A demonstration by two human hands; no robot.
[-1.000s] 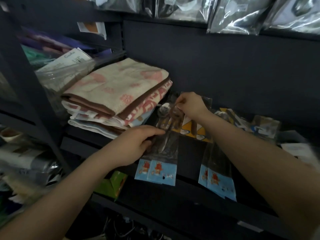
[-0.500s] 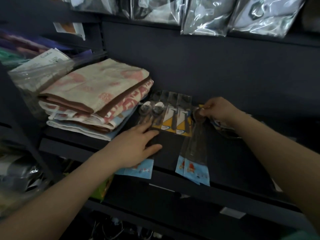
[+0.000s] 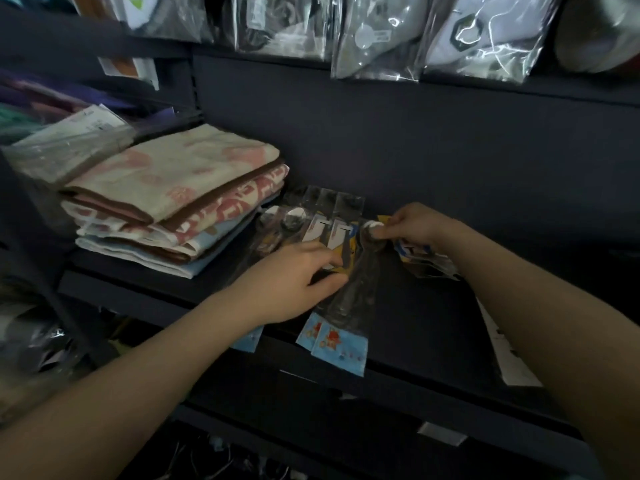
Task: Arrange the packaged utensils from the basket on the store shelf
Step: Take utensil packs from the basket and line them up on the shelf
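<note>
Clear packets of spoons with blue cartoon header cards (image 3: 337, 344) lie on the dark shelf (image 3: 426, 323), their cards hanging over the front edge. My right hand (image 3: 412, 225) pinches the bowl end of one spoon packet (image 3: 356, 282). My left hand (image 3: 294, 282) pinches the left edge of the same packet lower down. Behind it lie yellow-carded utensil packets (image 3: 341, 233) and two more spoon packets (image 3: 287, 220), partly hidden by my left hand. More packets (image 3: 422, 258) sit under my right wrist. The basket is out of view.
A stack of folded pink and beige towels (image 3: 173, 202) fills the shelf's left side. Bagged goods (image 3: 381, 32) hang from the shelf above. A white label strip (image 3: 509, 348) lies on the shelf at the right. Wrapped items (image 3: 69, 147) crowd the left bay.
My left hand has come off the leftmost spoon packet and moved right to pinch the one my right hand holds. That packet has shifted a little leftward, toward the yellow-carded packets.
</note>
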